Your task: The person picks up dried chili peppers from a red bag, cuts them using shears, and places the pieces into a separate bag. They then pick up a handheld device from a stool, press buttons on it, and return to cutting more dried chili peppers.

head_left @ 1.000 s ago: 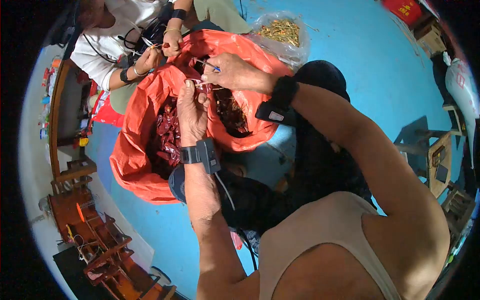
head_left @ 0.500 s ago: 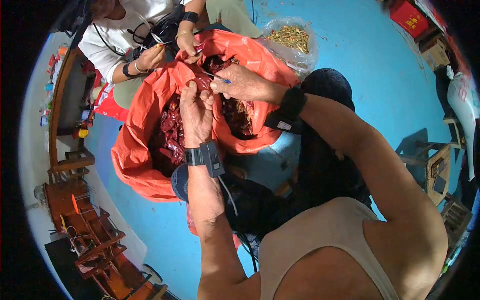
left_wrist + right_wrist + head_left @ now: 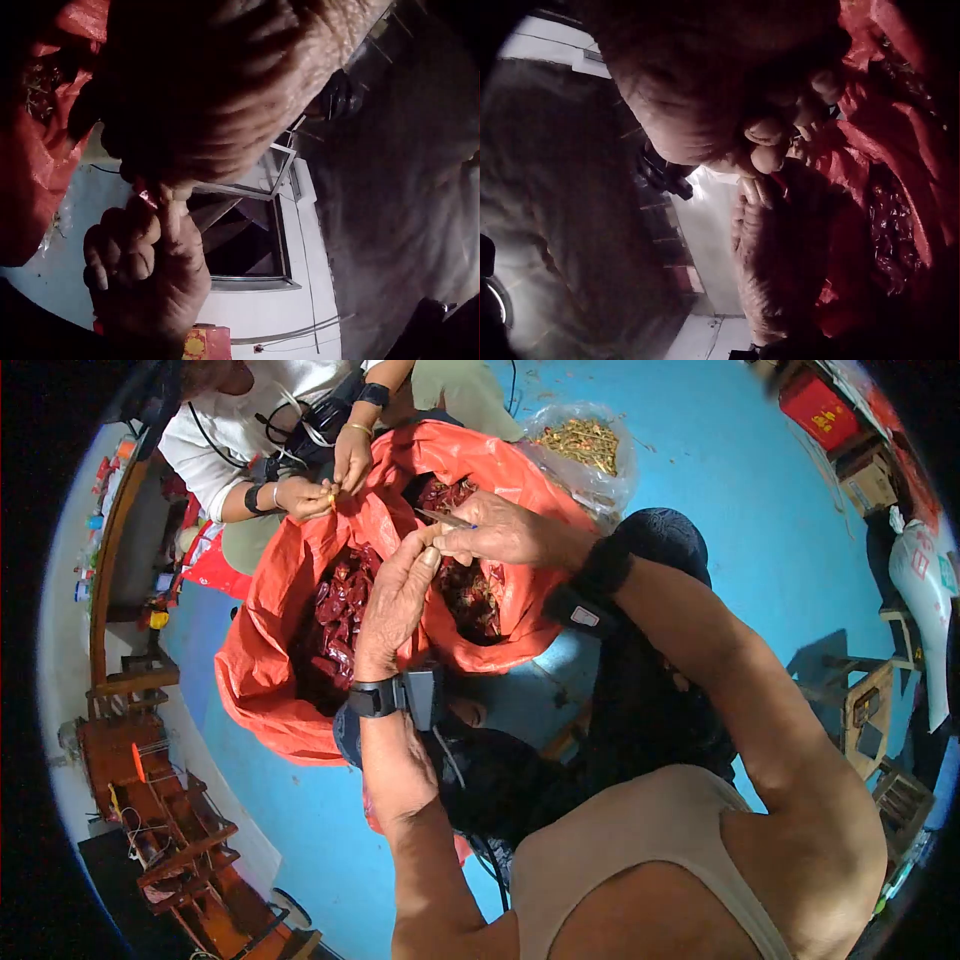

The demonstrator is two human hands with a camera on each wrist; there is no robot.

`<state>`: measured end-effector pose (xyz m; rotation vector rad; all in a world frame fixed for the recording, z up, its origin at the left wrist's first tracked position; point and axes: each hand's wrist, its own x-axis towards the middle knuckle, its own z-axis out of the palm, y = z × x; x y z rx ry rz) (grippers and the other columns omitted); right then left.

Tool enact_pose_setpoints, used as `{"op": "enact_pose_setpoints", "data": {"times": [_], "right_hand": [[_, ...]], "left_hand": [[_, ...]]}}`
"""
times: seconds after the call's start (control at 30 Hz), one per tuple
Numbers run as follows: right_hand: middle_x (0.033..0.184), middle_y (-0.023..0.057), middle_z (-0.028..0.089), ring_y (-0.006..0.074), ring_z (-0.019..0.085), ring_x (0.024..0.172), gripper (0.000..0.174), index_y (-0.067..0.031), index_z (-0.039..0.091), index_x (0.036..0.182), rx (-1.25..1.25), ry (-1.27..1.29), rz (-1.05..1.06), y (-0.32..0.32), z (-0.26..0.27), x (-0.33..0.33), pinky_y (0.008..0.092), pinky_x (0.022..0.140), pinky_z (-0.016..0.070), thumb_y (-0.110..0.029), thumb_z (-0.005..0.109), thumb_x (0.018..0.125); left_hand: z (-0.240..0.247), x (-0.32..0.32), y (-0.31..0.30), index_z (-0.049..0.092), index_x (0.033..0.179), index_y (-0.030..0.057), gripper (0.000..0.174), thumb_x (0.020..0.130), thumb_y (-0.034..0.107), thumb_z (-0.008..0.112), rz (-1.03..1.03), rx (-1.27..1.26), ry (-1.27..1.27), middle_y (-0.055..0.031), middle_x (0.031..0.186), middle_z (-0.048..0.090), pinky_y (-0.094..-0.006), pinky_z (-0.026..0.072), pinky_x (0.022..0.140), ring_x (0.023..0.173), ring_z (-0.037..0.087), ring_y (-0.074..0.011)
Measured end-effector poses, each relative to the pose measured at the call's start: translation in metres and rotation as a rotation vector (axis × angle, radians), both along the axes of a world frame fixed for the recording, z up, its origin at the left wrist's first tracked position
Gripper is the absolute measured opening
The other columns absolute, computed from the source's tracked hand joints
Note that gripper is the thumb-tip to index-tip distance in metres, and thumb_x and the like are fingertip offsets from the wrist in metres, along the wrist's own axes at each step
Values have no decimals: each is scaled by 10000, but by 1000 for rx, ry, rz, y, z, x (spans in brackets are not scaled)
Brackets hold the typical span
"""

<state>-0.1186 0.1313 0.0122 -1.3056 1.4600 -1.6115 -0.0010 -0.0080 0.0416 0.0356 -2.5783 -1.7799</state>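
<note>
My left hand (image 3: 398, 595) is raised over the orange-red sacks and pinches a small red piece (image 3: 146, 196), which looks like a dried chili pepper, at its fingertips. The right hand (image 3: 505, 532) grips a slim metal-bladed tool (image 3: 445, 518) with a bit of blue on it. Its fingertips meet the left ones, and most of the pepper is hidden behind the fingers. Below, the left sack (image 3: 265, 615) contains shiny dark red dried chilies (image 3: 338, 610). Beside it, the right sack (image 3: 535, 485) contains darker chilies mixed with stems (image 3: 468, 600).
Across the sacks, another person's hands (image 3: 312, 497) come together at a small item. A clear plastic bag (image 3: 622, 465) of pale stems stands on the blue floor (image 3: 730, 490). Wooden stools (image 3: 868, 710) and a white sack (image 3: 922, 580) are at the right.
My hands have drawn together at the fingertips, and the dark red chili between them is now mostly covered. The other person's hands parted, one toward the sacks, then came together again.
</note>
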Motion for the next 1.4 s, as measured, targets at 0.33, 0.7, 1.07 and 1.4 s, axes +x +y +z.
{"op": "enact_pose_setpoints", "data": {"times": [0.33, 0.7, 1.07, 1.4], "right_hand": [[549, 27, 440, 127, 442, 509, 278, -28, 506, 636, -371, 353, -453, -4, -2, 0, 323, 470, 363, -228, 533, 827], [618, -22, 409, 47, 312, 445, 120, -68, 481, 849, -295, -1036, -273, 7, 4, -60, 184, 404, 274, -182, 485, 885], [546, -41, 392, 47, 303, 411, 171, -48, 513, 743, -111, -855, -390, 17, 18, -33, 211, 388, 269, -184, 517, 848], [584, -62, 317, 22, 267, 469, 251, -44, 503, 729, -123, -471, -286, 37, 21, -24, 199, 425, 231, -237, 469, 887]], "left_hand": [[-37, -24, 24, 496, 823, 85, 163, 911, 213, 446, 390, 322, 259, 59, 675, 417, -191, 322, 524, 583, 343, -25], [-22, -1, 0, 570, 941, 24, 118, 829, 59, 556, 425, 161, 381, -19, 896, 585, -220, 418, 764, 842, 521, -84], [-82, 10, -59, 559, 1038, 72, 286, 771, 176, 573, 369, -918, -46, -188, 960, 585, -417, 451, 759, 926, 553, -344], [-213, -8, 8, 519, 1054, 179, 255, 808, 177, 452, -267, -1321, -456, -32, 1028, 565, -589, 335, 820, 1012, 507, -240]]}}
